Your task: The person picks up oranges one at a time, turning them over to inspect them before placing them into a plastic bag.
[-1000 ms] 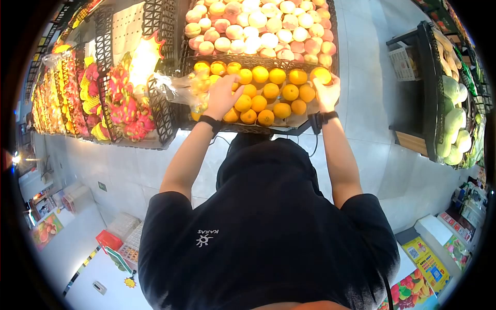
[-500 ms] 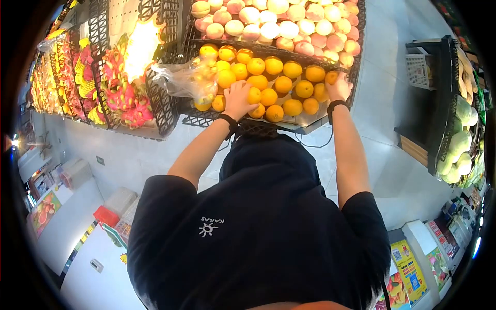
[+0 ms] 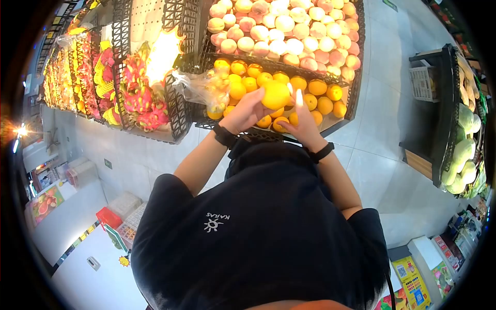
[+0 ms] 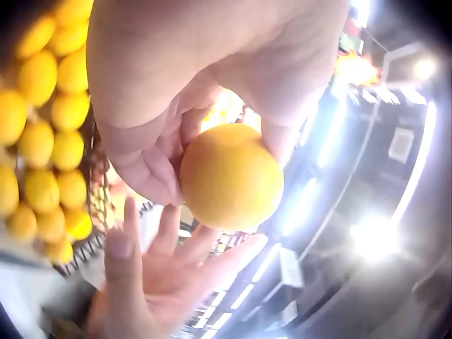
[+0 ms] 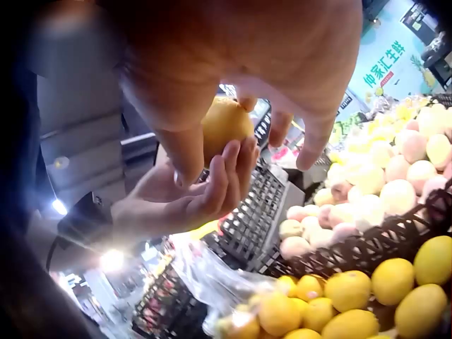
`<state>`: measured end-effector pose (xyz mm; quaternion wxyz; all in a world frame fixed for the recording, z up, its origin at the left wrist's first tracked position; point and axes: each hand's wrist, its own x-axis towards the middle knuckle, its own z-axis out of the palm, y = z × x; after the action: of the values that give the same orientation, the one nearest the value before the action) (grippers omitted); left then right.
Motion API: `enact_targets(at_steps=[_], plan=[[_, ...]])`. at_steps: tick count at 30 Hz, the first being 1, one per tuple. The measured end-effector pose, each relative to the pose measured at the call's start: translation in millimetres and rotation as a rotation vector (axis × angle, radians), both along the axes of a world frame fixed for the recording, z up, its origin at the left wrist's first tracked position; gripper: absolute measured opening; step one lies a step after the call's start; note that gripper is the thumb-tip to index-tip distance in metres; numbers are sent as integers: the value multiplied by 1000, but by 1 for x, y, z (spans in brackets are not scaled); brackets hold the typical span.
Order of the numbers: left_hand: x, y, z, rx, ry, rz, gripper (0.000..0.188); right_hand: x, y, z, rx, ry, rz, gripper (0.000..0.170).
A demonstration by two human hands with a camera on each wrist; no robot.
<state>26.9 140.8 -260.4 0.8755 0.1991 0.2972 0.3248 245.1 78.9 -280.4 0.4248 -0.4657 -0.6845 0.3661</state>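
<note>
An orange (image 3: pixel 276 95) is held up over the front crate of oranges by my left hand (image 3: pixel 245 112). The left wrist view shows that hand's fingers curled about the orange (image 4: pixel 232 176), thumb on the opposite side. Close by, my right hand (image 3: pixel 305 124) has its fingers spread and extended. It appears below the fruit as an open palm (image 4: pixel 166 282) in the left wrist view. In the right wrist view, my right thumb overlaps the orange (image 5: pixel 226 131), with the left hand (image 5: pixel 191 198) around its underside. More oranges (image 3: pixel 324 105) lie in rows under both hands.
A clear plastic bag (image 3: pixel 199 88) lies over the crate's left end. Behind a dark lattice divider (image 5: pixel 353 247) are many peaches (image 3: pixel 284 23). Dragon fruit (image 3: pixel 150 116) fills a crate to the left. Across the aisle stands a shelf of pale green melons (image 3: pixel 462 150).
My left hand has risen from the front oranges with one in its grip. My right hand has left the orange at the right end and moved left, beside it.
</note>
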Motion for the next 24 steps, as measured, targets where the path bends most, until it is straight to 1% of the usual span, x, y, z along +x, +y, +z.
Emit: enact_targets(at_steps=[1,3,4,5,7,8,9,11,12,13,15,16,17,19,20,21,23,24], plan=[[1,-5,11,13,-4,-2,57,-4,-2,11,13,-4,-2,96],[2,-16,25,-154,-296,-145,72,-7,-5,35,2,219,-52,95],[2,-22,23,-247,-411,-223,78,-7,-3,56,-26,289,-12,92],[6,-30,32,-231,-413,-221,78,-3,0,71,-12,286,-4,92],[13,-53,52,-263,-499,-175,78,3,1,92,-36,185,199,85],[12,-57,50,-221,-533,-204,81,3,-2,98,21,185,191,75],[9,-58,54,-205,-530,-202,81,-1,-8,103,36,186,198,75],[5,-63,62,44,-101,-112,80,-9,-26,111,-97,413,15,67],[-1,-65,62,131,14,37,71,-11,-31,115,-204,571,-6,65],[-3,-67,69,130,13,39,71,-8,-35,115,-205,570,-5,65],[-6,-70,103,1116,596,271,75,7,-42,112,-549,858,206,72],[-14,-65,125,1505,806,168,88,16,-40,124,-120,69,256,71],[-15,-64,136,1501,803,161,88,12,-46,129,-127,70,251,71],[-18,-63,152,1644,758,-109,85,-5,-60,135,-212,182,168,65],[-18,-64,158,1624,733,-116,80,-15,-65,130,-253,441,128,57],[-21,-65,153,1620,730,-120,80,-13,-65,136,-257,442,124,57],[-25,-64,144,1252,593,-38,76,-7,-56,163,-1030,991,196,47],[-24,-68,146,1011,381,15,68,-15,-57,167,-950,780,60,33]])
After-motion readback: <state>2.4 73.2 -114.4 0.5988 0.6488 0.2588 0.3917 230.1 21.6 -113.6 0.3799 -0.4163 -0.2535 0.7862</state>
